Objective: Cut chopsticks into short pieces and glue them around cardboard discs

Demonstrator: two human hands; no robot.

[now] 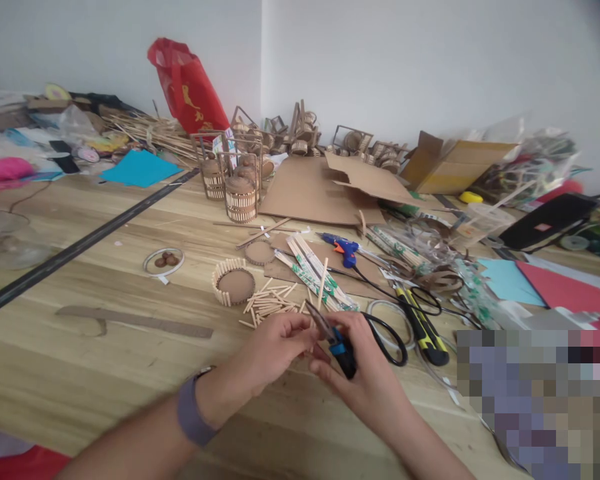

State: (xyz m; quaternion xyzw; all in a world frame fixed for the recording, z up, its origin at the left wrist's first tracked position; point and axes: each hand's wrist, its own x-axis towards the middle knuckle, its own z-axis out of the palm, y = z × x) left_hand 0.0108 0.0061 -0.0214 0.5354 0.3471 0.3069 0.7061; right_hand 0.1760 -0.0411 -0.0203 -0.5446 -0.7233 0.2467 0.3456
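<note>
My left hand (pixel 285 343) is closed in a pinch around the lower part of a thin pale wooden stick (pixel 323 283), which points up. In my right hand (pixel 365 363) are hand shears (pixel 341 348) with blue-and-black handles; their dark pointed blades lie close to the left fingertips and the stick. Fingers hide the stick's lower end. Just beyond the hands is a pile of short cut sticks (pixel 270 301). To its left stands a round cardboard base (pixel 236 287) with short sticks set upright along part of its rim. A cardboard ring disc (pixel 259 252) lies behind.
Paper-wrapped chopsticks (pixel 320 270), a blue glue gun (pixel 343 248) with a black cord and a yellow-black utility knife (pixel 423 327) lie beyond and right. A cardboard strip (pixel 135 320) lies left. Finished small baskets (pixel 241 199) and cardboard sheets (pixel 320 190) stand farther back.
</note>
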